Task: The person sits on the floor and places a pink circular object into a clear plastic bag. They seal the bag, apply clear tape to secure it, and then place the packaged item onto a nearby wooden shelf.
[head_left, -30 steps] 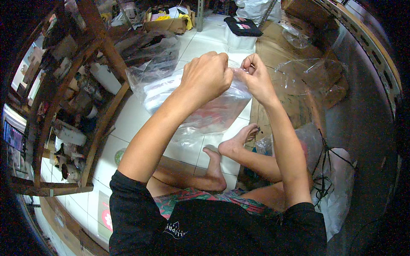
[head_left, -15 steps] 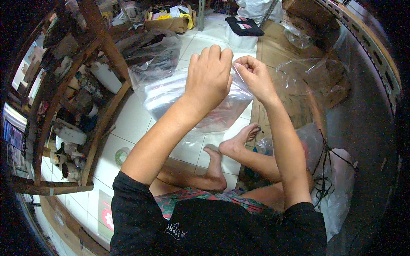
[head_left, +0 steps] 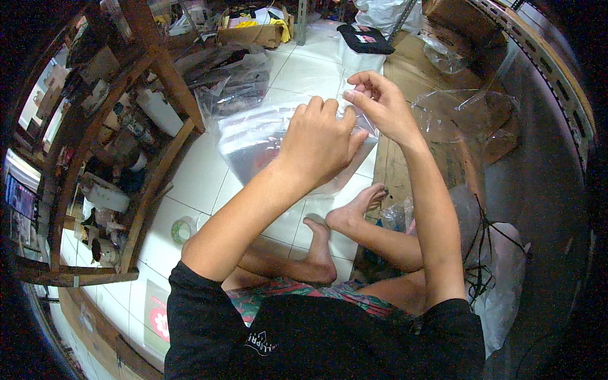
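Observation:
A clear plastic bag (head_left: 244, 142) with folded stuff showing through it lies in front of me, above the tiled floor. Over its near right part is my left hand (head_left: 323, 139), back upward, its fingers bent down against the plastic; their tips are hidden, so I cannot tell how they hold it. My right hand (head_left: 384, 107) is at the bag's far right corner, thumb and forefinger pinched together at the edge of the plastic. The other fingers of that hand curl loosely. Both forearms reach forward over my crossed legs.
On the left stands a wooden shelf (head_left: 155, 177) crowded with things. A roll of tape (head_left: 181, 230) lies near it. Flattened cardboard (head_left: 405, 76) and loose clear plastic (head_left: 462, 120) cover the right side. Farther off are a white tub (head_left: 361, 61) topped with black cloth (head_left: 365, 39) and a carton (head_left: 253, 36).
My left hand has come down and nearer to me, lower on the bag. My right hand has risen slightly, its fingers more extended. The bag looks flatter and more spread.

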### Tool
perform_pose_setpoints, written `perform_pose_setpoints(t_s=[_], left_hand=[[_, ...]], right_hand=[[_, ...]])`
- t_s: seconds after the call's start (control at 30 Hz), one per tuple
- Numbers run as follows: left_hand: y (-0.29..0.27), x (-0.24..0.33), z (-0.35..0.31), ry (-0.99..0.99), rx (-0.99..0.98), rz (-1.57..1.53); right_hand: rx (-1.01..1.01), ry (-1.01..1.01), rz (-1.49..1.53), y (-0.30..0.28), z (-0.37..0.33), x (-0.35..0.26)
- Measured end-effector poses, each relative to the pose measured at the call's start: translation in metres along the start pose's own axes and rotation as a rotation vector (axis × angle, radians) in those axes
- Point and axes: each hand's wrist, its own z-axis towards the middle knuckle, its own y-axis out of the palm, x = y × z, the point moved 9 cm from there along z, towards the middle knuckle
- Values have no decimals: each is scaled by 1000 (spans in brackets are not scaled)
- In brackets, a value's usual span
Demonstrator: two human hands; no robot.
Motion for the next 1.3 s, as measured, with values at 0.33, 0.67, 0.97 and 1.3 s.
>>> perform_pose_setpoints(t_s=[0.33, 0.67, 0.97, 1.3], left_hand=[[9, 2, -13, -55, -169, -4], [13, 3, -21, -32, -110, 39], [9, 3, -18, -39, -74, -16], [6, 4, -19, -26, -56, 22]], right_hand=[[16, -204, -173, -4, 4, -24], [85, -133, -35, 1, 2, -27], [217, -261, -237, -2, 0, -27], [-49, -120, -87, 7, 31, -24]])
